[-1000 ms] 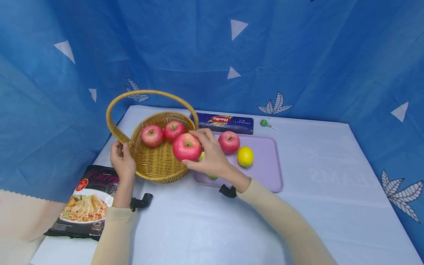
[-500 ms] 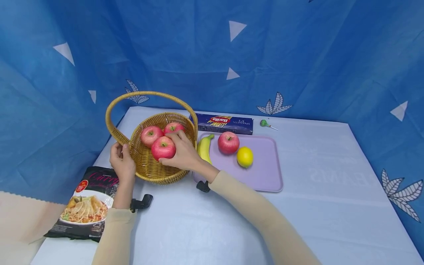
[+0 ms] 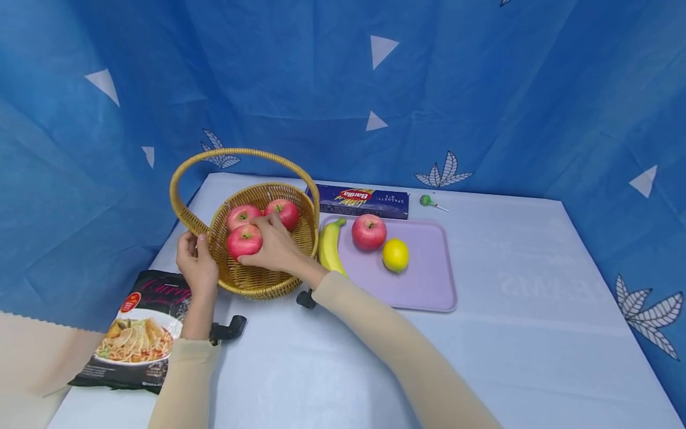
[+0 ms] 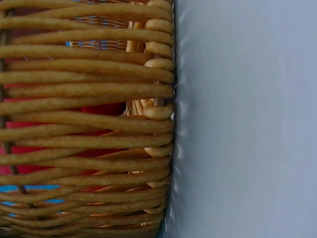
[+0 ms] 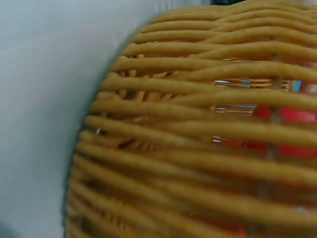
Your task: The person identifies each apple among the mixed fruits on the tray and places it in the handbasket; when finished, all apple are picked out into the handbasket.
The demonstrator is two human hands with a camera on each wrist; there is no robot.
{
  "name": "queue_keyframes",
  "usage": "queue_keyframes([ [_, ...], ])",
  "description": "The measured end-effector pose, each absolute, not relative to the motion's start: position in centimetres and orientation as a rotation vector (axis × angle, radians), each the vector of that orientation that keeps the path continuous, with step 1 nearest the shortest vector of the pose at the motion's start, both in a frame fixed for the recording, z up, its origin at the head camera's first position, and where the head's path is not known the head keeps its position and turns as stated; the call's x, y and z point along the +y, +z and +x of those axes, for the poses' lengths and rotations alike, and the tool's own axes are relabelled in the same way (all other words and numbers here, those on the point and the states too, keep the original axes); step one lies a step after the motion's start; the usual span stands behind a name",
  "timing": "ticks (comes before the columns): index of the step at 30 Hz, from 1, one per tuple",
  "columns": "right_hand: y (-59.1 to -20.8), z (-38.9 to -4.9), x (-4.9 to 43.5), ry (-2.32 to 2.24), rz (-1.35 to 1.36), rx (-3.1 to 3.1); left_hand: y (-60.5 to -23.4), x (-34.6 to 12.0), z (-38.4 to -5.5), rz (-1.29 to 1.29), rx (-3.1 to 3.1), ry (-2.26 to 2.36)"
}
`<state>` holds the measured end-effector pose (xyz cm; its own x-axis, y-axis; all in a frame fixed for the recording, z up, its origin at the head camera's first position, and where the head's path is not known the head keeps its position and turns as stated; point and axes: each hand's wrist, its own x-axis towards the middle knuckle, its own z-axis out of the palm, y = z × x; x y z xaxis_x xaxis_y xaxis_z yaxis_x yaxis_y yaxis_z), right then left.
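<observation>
In the head view, a wicker basket (image 3: 257, 291) with a tall handle stands at the left of the table. My left hand (image 3: 198, 265) grips its left rim near the foot of the handle. Inside, my right hand (image 3: 276, 247) holds a red apple (image 3: 244, 241) between thumb and fingers, low over the woven bottom. Two more red apples lie behind it, a left one (image 3: 241, 215) and a right one (image 3: 284, 213). Both wrist views are filled by the basket's wicker wall (image 4: 89, 119), with red showing through the gaps.
Right of the basket lies a lilac tray (image 3: 423, 292) with a banana (image 3: 330, 247), a red apple (image 3: 368, 232) and a lemon (image 3: 395, 255). Behind it are a spaghetti box (image 3: 364, 201) and a lollipop (image 3: 427, 200). A black noodle packet (image 3: 139, 333) lies beside my left forearm.
My right hand has carried the apple left from over the basket's right rim, down into the basket beside the other two. The banana has come into view. My left hand stays put.
</observation>
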<state>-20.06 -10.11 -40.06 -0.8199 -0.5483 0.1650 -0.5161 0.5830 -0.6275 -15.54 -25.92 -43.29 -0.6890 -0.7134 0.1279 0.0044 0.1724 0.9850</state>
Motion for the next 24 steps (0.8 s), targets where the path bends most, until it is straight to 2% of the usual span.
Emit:
queue_keyframes([
  [24,-40.7,-20.8,-11.6,-0.821,-1.045,2.786,-43.3,-26.0,-15.6,0.657,-1.845,-1.593],
])
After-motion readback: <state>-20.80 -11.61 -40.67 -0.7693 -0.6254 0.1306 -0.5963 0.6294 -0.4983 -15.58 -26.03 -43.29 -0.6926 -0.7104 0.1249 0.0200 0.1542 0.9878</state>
